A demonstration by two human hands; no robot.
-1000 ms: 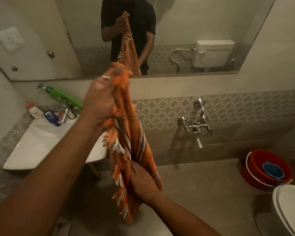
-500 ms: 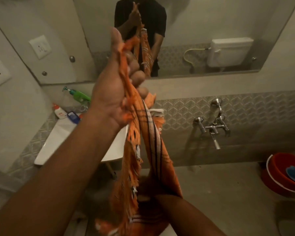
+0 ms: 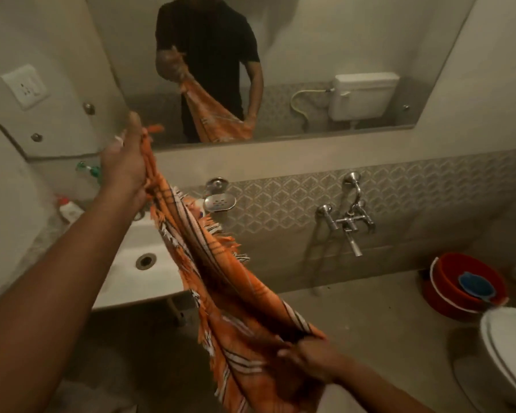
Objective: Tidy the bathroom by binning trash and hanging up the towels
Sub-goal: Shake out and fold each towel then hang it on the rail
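Stretching between both hands, the orange striped towel (image 3: 209, 263) runs on a slant from upper left to lower right, in the air in front of the white sink (image 3: 137, 263). The left hand (image 3: 125, 168) is raised near the bottom edge of the mirror (image 3: 340, 40) and is closed on the towel's upper, fringed end. The right hand (image 3: 307, 359) is low, near the bottom of the view, and is closed on a bunched fold of the cloth; more towel hangs below it. Behind the towel a steel soap dish (image 3: 220, 202) is fixed to the patterned wall tiles, with a chrome wall tap (image 3: 347, 222) further right. A red bucket (image 3: 459, 287) holding a blue mug (image 3: 475, 286) stands on the floor beside the white toilet (image 3: 510, 347). A white bottle (image 3: 69, 208) stands at the sink's back left.
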